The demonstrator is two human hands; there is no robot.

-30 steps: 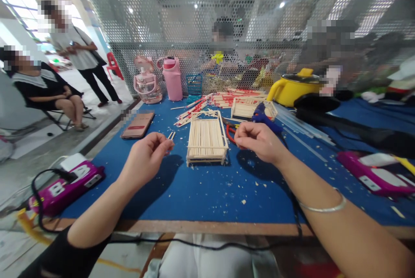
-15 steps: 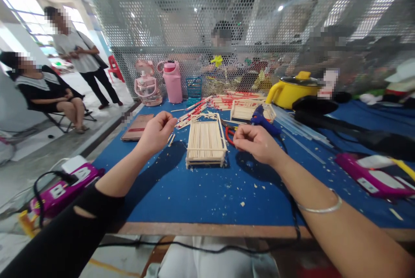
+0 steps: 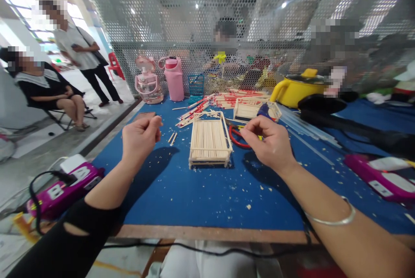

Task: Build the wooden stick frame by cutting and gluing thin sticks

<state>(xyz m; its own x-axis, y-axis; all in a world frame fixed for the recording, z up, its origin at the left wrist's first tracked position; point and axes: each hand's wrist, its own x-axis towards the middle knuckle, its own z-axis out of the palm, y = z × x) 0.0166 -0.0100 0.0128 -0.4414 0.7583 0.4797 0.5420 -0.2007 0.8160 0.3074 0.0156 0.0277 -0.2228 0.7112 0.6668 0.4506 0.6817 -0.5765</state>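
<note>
A small tray-like frame of wooden sticks (image 3: 210,139), with a slatted bottom and low stick rails, rests on the blue tabletop between my hands; neither touches it. To its left, my left hand (image 3: 140,137) hovers above the table, fingers curled into a fist; anything inside is hidden. My right hand (image 3: 269,142) is raised to the frame's right, thumb and fingers drawn together in a pinch; I cannot make out anything in it. Just beyond those fingertips lie red-handled scissors or pliers (image 3: 234,138). A blue glue gun (image 3: 264,110) is mostly hidden behind my right hand.
Behind are a second stick frame (image 3: 241,113), red-marked sticks (image 3: 223,98) and a yellow pot (image 3: 292,92). Clear glue sticks (image 3: 308,144) lie right. Pink bottles (image 3: 175,80) stand by the mesh screen (image 3: 155,18). Purple power strips (image 3: 378,180) flank me. Two people are left.
My left hand has moved left and turned more into a fist. My right hand has shifted slightly right, away from the red handles. The view has shifted a little; the stick frame stays on the table.
</note>
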